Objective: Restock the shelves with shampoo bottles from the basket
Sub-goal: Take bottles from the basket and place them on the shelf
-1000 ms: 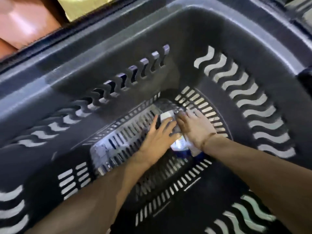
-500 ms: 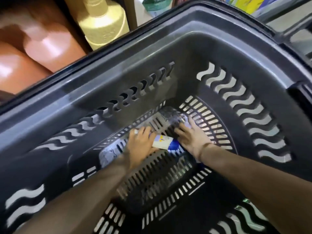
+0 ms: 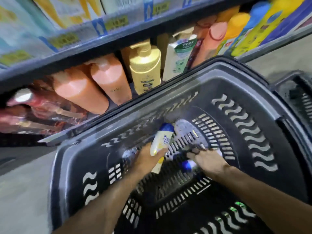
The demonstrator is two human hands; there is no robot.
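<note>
The shampoo bottle (image 3: 162,140), white and yellow with a blue cap, was low inside the basket (image 3: 224,71), close to its far wall. The left hand (image 3: 146,159) gripped it, fingers curled round its lower half. Its long axis ran away from the person, cap end foremost and pointing at the basket's far wall and the stock beyond it. So the coming move looked like a lift up and forward over that wall, led by the left arm, which was the nearer one to the gap.

Just right of it, on the basket floor, lay a second bottle (image 3: 188,166), also blue-capped. The right hand (image 3: 209,160) lay over it, fingers reaching forward; motion blur made it impossible to tell whether it pinched anything. Most of that bottle was hidden beneath the hand.

Beyond the basket's far wall stood orange bottles (image 3: 94,85) and a yellow pump bottle (image 3: 145,68), under a shelf rail (image 3: 87,45) with price tags too smeared to read. The basket wall hid the bottles' bases.
</note>
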